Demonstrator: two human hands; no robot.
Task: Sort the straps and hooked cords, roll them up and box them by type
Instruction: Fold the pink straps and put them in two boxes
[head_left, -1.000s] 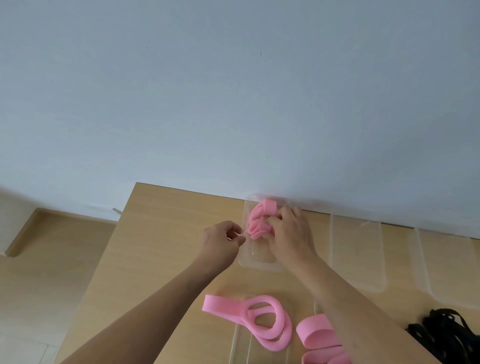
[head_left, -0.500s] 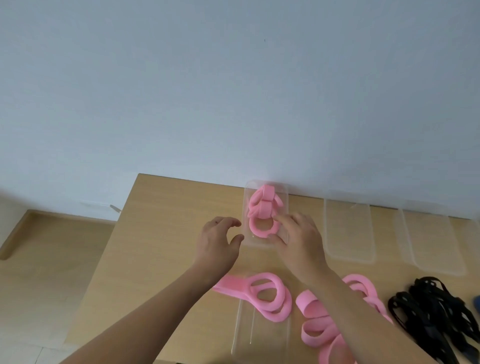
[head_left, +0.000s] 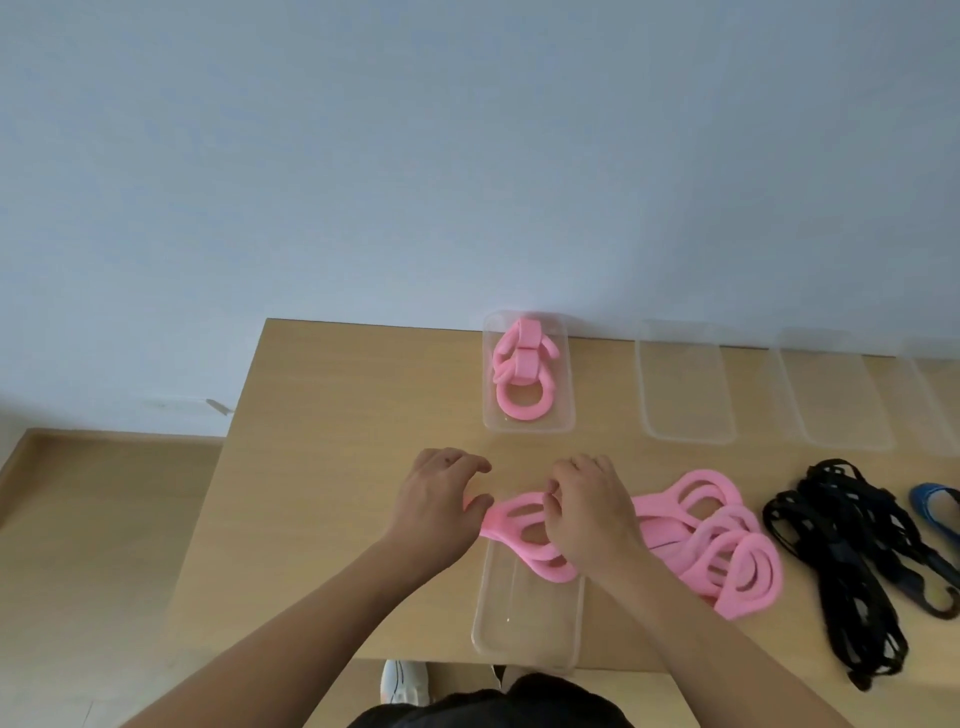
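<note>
— Where's the pink strap (head_left: 524, 535) you're working on?
— Between your hands, lying half over the clear lid (head_left: 524, 623) at the table's (head_left: 332, 395) near edge. Your left hand (head_left: 436, 506) pinches its left end; your right hand (head_left: 587, 512) curls down onto its loops.
— And around it?
— Loose pink straps (head_left: 722, 540) just right, black hooked cords (head_left: 852, 551) beyond. Rolled straps sit in the far clear box (head_left: 566, 384).
</note>
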